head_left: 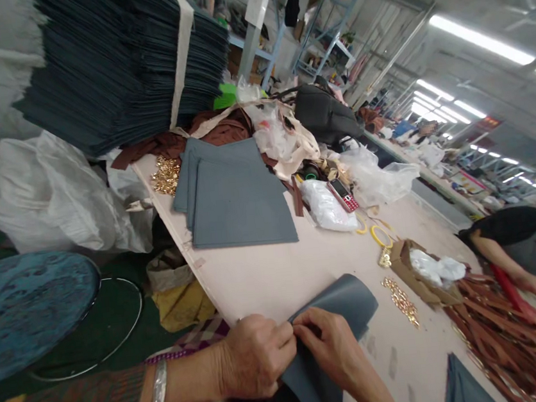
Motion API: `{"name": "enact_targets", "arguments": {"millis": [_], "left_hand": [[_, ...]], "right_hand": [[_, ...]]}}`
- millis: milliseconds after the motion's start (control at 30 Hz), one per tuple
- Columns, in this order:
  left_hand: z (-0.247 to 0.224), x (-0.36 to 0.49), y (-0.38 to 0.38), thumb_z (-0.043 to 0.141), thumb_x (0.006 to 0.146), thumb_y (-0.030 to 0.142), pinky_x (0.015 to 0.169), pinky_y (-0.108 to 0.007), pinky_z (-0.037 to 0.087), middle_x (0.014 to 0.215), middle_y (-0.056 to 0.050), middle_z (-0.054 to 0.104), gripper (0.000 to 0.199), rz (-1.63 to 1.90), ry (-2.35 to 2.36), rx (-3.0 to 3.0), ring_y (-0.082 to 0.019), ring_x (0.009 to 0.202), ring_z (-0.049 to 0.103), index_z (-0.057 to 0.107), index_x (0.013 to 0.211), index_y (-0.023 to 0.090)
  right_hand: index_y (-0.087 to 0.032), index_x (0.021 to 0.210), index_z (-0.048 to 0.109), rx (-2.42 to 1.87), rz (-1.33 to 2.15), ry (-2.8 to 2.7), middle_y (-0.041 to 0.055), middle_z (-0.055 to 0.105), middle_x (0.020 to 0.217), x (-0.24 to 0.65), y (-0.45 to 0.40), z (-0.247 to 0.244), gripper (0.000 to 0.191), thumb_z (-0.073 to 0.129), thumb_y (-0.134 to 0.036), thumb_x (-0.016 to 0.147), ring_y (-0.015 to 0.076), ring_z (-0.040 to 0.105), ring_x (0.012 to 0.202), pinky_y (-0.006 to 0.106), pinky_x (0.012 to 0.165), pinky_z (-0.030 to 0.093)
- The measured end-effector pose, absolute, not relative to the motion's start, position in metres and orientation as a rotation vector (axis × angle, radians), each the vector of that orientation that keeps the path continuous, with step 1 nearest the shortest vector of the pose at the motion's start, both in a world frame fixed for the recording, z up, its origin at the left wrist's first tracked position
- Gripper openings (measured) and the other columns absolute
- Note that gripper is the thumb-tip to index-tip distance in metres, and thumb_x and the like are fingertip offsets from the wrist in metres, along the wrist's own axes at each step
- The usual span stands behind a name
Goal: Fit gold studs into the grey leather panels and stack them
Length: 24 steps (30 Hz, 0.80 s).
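Note:
A grey-blue sheet (352,301), fabric or leather, lies curled at the near edge of the table, its lower part hanging toward my lap. My left hand (259,357) is closed on its edge, fingers bent inward. Right beside it, my right hand (330,345) pinches the same edge between thumb and forefinger. The fingertips of both hands nearly meet; any small piece between them is hidden. Beyond my hands is a stack of flat grey-blue panels (241,194), with small gold metal pieces (166,175) at its left. More gold pieces (400,302) lie right of the curled sheet.
A tall strapped pile of dark panels (126,62) stands at the back left. On the table (252,280) are a phone (342,194), a plastic-wrapped packet (327,206), a cardboard box (403,263) and brown straps (500,329). A co-worker's arm (507,257) is at right; a blue stool (33,311) stands left.

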<state>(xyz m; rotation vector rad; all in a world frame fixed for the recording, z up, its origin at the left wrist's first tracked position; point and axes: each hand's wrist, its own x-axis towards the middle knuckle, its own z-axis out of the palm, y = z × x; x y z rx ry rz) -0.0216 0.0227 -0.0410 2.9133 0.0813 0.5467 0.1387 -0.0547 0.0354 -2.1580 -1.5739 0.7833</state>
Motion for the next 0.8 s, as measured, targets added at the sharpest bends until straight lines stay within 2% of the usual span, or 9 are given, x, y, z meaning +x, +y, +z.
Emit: {"name": "enact_targets", "arguments": {"millis": [233, 467, 667, 800], "left_hand": [[-0.037, -0.022, 0.024, 0.062, 0.075, 0.034, 0.047, -0.039, 0.042, 0.087, -0.002, 0.059, 0.031, 0.589, 0.059, 2.896, -0.019, 0.061, 0.054, 0.056, 0.099, 0.016], [-0.040, -0.022, 0.023, 0.058, 0.076, 0.028, 0.048, -0.038, 0.043, 0.084, -0.002, 0.059, 0.023, 0.596, 0.069, 2.859, -0.020, 0.061, 0.054, 0.056, 0.096, 0.017], [-0.034, -0.022, 0.024, 0.055, 0.071, 0.020, 0.055, -0.036, 0.050, 0.090, -0.005, 0.064, 0.034, 0.469, 0.088, 2.855, -0.023, 0.069, 0.061, 0.059, 0.104, 0.016], [-0.034, -0.026, 0.022, 0.049, 0.059, 0.007, 0.069, -0.037, 0.055, 0.103, -0.008, 0.067, 0.059, 0.445, 0.147, 2.845, -0.025, 0.081, 0.066, 0.060, 0.116, 0.016]], "right_hand": [[-0.019, 0.069, 0.069, -2.283, 0.816, -1.521, -0.0013, 0.069, 0.069, 0.134, -0.044, 0.037, 0.020, 0.054, -0.020, 0.082, 0.0148, 0.061, 0.068, 0.024, 0.065, 0.039], [-0.018, 0.061, 0.067, -2.483, 0.876, -1.379, -0.0015, 0.062, 0.055, 0.136, -0.028, 0.037, 0.014, 0.057, -0.016, 0.071, 0.0124, 0.055, 0.054, 0.021, 0.051, 0.035], [-0.017, 0.054, 0.065, -2.471, 1.097, -1.238, -0.0050, 0.052, 0.039, 0.145, -0.016, 0.037, 0.010, 0.064, -0.015, 0.064, 0.0095, 0.048, 0.039, 0.018, 0.040, 0.031], [-0.018, 0.064, 0.069, -2.442, 0.936, -1.157, -0.0045, 0.059, 0.049, 0.142, -0.030, 0.037, 0.006, 0.073, -0.023, 0.065, 0.0101, 0.055, 0.048, 0.018, 0.043, 0.035]]}}
